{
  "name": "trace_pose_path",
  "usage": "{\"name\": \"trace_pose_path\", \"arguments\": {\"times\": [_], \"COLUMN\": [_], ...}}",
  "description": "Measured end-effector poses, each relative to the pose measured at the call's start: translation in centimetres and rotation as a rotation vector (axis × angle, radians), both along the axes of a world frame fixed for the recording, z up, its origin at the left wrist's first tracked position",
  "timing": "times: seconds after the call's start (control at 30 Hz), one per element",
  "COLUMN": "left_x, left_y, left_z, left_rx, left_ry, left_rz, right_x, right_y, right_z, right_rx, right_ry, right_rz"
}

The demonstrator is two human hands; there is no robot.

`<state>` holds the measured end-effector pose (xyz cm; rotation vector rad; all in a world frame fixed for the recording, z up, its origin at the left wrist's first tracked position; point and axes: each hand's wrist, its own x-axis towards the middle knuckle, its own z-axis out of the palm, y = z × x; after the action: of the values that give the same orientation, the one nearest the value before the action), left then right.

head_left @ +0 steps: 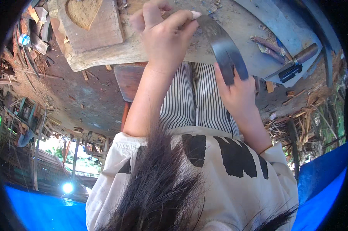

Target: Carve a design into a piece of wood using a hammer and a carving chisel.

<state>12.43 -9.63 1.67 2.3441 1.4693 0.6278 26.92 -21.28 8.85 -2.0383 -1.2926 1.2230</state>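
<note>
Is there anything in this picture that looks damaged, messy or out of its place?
Wood chips and splinters lie scattered on the ground around the wooden block. The curved metal blade, held by the left hand and right hand, looks dark and worn. Nothing else stands out.

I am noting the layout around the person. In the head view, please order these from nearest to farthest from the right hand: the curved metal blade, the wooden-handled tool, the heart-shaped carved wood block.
1. Curved metal blade: held in the right hand, arching up toward the left hand.
2. Wooden-handled tool: to the right, on the grey surface.
3. Heart-shaped carved wood block: far upper left.
</note>
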Motion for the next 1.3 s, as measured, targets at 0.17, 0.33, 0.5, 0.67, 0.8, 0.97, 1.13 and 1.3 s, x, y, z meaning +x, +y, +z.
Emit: {"name": "trace_pose_path", "arguments": {"times": [0.17,0.33,0.5,0.67,0.8,0.97,1.13,1.3], "left_x": [0.9,0.6,0.5,0.4,0.3,0.3,-0.5,0.1], "left_y": [-0.6,0.0,-0.4,-0.1,0.0,-0.1,-0.5,-0.2], "left_z": [0.4,0.5,0.1,1.5,1.3,1.0,-0.5,0.5], "left_rx": [-0.271,-0.100,-0.244,-0.237,-0.201,-0.198,-0.211,-0.149], "left_ry": [-0.131,-0.158,-0.364,-0.188,-0.203,-0.231,-0.236,-0.202], "left_rz": [0.060,0.034,0.090,0.028,0.020,0.041,0.042,0.031], "right_x": [-0.5,-0.8,-1.2,-0.6,-0.6,-0.4,-0.8,0.3], "right_y": [-0.3,-0.3,0.5,-0.2,1.3,-0.4,0.3,-2.4], "right_z": [-0.2,-0.6,-0.1,-0.2,1.5,-0.1,-0.7,-2.2], "right_rx": [0.109,-0.015,0.069,0.038,-0.343,0.090,0.028,0.224], "right_ry": [-0.064,-0.107,-0.058,-0.100,-0.118,-0.095,-0.118,-0.246], "right_rz": [-0.019,0.032,0.017,-0.004,0.011,0.023,0.031,0.027]}}
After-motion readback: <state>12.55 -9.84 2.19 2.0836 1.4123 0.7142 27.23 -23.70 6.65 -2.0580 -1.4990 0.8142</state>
